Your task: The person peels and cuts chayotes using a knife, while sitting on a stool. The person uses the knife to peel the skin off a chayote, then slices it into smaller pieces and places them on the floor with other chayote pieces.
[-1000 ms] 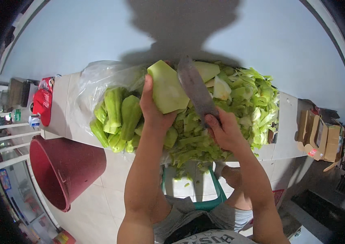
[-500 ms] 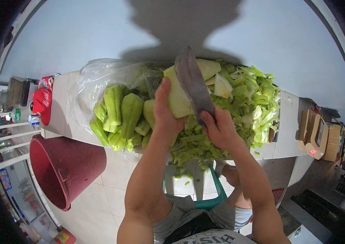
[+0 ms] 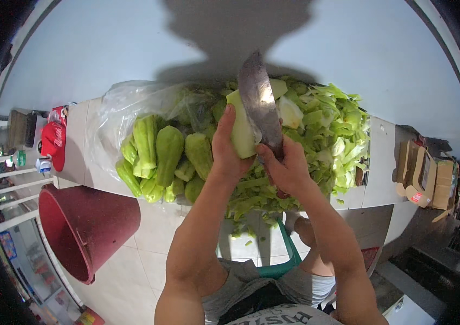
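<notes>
My left hand (image 3: 226, 151) is closed round a pale green, mostly peeled vegetable (image 3: 242, 134), its thumb along the left side. In my right hand (image 3: 289, 170) is a large, broad-bladed dark knife (image 3: 259, 97), held with the blade pointing up and away, its flat against the vegetable's right side. To the left lie several whole, ridged, pear-shaped green vegetables (image 3: 169, 154), similar to chayote. A heap of green peelings (image 3: 327, 127) spreads beneath my hands and to the right. Pale peeled pieces (image 3: 290, 114) rest behind the knife.
A clear plastic bag (image 3: 111, 122) lies around the whole vegetables on the tiled ledge (image 3: 379, 162) along the wall. A dark red bucket (image 3: 105, 219) tips on its side at left. Left of the ledge is a red cap (image 3: 53, 138); cardboard boxes (image 3: 442, 181) stand right. Below is a green stool (image 3: 288, 254).
The knife has turned more upright, its blade now catching the light, and its tip has risen slightly. The held vegetable has turned and shows a narrower side. Both hands keep their grip.
</notes>
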{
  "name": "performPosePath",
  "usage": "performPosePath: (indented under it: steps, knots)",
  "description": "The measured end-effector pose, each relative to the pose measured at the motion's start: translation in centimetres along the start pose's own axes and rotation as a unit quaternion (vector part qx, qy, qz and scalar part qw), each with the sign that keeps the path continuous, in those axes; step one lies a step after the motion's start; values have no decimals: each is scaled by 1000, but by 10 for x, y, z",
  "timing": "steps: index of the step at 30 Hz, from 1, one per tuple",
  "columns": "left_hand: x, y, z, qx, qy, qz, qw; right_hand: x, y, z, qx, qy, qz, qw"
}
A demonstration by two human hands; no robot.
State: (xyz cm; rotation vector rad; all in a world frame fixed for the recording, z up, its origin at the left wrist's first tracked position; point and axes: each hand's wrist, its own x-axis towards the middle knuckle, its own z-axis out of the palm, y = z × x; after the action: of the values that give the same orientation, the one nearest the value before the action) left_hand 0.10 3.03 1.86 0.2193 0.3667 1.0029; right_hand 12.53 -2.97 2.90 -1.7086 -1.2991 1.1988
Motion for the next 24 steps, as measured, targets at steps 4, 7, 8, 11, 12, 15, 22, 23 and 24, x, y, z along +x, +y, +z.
performPosePath:
  steps: [4,7,8,11,12,15,22,23,24]
  knots:
    - [2,-7,-5,73,85,26,993,-2,1,0,-12,20,-12,1000]
    - [8,-17,-3,285,189,163,925,0,0,5,7,63,-15,998]
    - [7,-17,0,284,188,162,926,1,3,4,6,64,-14,998]
    - [4,-13,4,364,133,227,894,2,7,4,-6,57,-1,998]
    - [5,-11,3,331,143,213,908,1,5,1,-3,55,19,998]
    - [8,-1,4,166,151,147,963,1,4,-7,4,81,19,996]
    - [9,22,-13,-34,124,55,990,6,6,-19,-100,136,-68,983]
    - [9,22,-14,-31,123,57,990,7,7,-18,-98,136,-71,983]
    - [9,22,-16,-61,130,46,989,8,10,-17,-57,148,-87,983]
